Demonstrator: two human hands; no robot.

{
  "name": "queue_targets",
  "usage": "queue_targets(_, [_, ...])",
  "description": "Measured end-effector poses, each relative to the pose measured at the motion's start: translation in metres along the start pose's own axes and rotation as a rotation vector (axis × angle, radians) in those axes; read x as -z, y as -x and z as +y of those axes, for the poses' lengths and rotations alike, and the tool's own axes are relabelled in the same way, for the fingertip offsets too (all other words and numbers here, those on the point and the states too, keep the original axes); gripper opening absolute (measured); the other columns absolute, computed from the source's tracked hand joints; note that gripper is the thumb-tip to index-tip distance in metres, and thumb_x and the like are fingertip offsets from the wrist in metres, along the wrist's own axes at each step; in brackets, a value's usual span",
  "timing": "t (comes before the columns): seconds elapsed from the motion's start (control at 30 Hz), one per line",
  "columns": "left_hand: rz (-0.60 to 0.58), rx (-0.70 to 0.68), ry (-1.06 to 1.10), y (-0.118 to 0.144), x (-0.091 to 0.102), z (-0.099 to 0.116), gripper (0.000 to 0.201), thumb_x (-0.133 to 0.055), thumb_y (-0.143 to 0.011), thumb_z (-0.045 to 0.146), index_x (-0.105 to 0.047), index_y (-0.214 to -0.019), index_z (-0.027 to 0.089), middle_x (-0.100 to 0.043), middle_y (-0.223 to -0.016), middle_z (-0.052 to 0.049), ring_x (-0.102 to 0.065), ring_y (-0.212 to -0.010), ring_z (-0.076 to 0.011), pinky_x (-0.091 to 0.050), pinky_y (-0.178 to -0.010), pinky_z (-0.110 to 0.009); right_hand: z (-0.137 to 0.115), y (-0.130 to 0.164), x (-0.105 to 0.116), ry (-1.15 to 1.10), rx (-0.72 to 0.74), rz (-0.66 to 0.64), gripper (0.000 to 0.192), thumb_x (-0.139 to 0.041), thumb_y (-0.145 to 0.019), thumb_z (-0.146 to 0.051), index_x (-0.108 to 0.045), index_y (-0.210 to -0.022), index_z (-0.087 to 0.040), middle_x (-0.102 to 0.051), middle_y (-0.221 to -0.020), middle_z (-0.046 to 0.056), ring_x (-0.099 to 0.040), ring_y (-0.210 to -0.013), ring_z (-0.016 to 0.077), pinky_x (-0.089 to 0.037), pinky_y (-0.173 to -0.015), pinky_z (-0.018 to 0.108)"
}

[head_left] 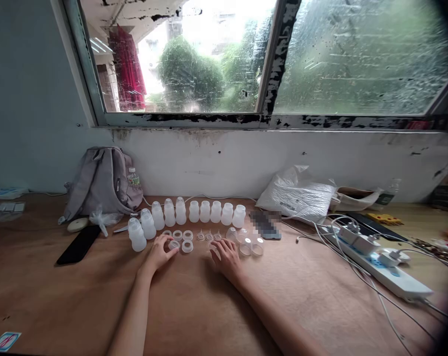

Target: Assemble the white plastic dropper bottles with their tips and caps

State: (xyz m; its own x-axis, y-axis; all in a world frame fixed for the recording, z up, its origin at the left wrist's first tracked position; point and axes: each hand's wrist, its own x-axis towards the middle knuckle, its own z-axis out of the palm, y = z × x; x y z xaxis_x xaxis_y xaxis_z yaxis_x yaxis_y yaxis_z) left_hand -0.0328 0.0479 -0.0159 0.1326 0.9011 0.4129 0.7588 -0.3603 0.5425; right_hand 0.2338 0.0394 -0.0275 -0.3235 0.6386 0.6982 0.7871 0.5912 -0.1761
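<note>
My left hand [160, 253] rests on the table with thumb and forefinger bent round a white bottle collar ring [174, 244]. More collar rings [187, 246] lie close by in two rows. To the right, my right hand [227, 254] is low over the clear bottle teats [208, 237], fingers apart, partly covering the nearest ones. Just past it stand clear domed caps [245, 247]. Behind the parts is a curved line of frosted baby bottles: the left ones [149, 223] carry domed tops, while the right ones [216, 211] have open necks.
A black phone [78, 245], a grey backpack [100, 183] and a small plastic bag [104, 218] are on the left. On the right lie a blurred-out phone [270, 228], a silvery plastic package [298, 195] and a white power strip [390, 277] with trailing cables.
</note>
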Motion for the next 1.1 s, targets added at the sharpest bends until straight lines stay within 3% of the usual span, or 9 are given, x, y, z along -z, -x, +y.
queue_targets(0.37, [-0.018,0.024,-0.148,-0.001,-0.004,0.002,0.033,-0.059,-0.066,0.042,-0.059,-0.093,0.022,-0.054,-0.094,-0.004,-0.051,-0.089,-0.0207,-0.039,-0.079,-0.033,-0.006,-0.018,-0.013,0.227,-0.107,-0.096,0.014,-0.049,-0.078,-0.023,-0.056,-0.089,-0.018,-0.06,-0.083,0.006,-0.047,-0.085,0.0213,-0.028,-0.078,0.033])
queue_targets(0.67, [-0.032,0.028,-0.211,-0.002,-0.001,0.008,0.035,-0.06,-0.066,0.042,-0.058,-0.094,0.023,-0.053,-0.096,-0.004,-0.05,-0.091,-0.0216,-0.038,-0.079,-0.033,-0.007,-0.019,-0.016,0.322,-0.156,-0.097,0.02,-0.048,-0.077,-0.028,-0.057,-0.093,-0.019,-0.052,-0.112,0.011,-0.036,-0.109,0.0265,-0.017,-0.093,0.044])
queue_targets(0.93, [-0.007,-0.002,-0.174,-0.002,-0.001,0.009,0.033,-0.062,-0.065,0.04,-0.058,-0.093,0.023,-0.054,-0.096,-0.004,-0.051,-0.091,-0.0221,-0.039,-0.079,-0.034,-0.006,-0.021,-0.017,0.329,-0.221,-0.113,0.018,-0.048,-0.076,-0.027,-0.058,-0.088,-0.019,-0.049,-0.116,0.011,-0.034,-0.113,0.0272,-0.014,-0.096,0.047])
queue_targets(1.1, [0.062,-0.076,-0.089,-0.004,-0.002,0.01,0.022,-0.057,-0.071,0.034,-0.058,-0.09,0.022,-0.056,-0.09,-0.004,-0.052,-0.087,-0.02,-0.04,-0.081,-0.034,-0.005,-0.021,-0.016,0.307,-0.23,-0.107,0.016,-0.048,-0.075,-0.025,-0.058,-0.086,-0.02,-0.05,-0.114,0.011,-0.035,-0.112,0.0264,-0.016,-0.095,0.046])
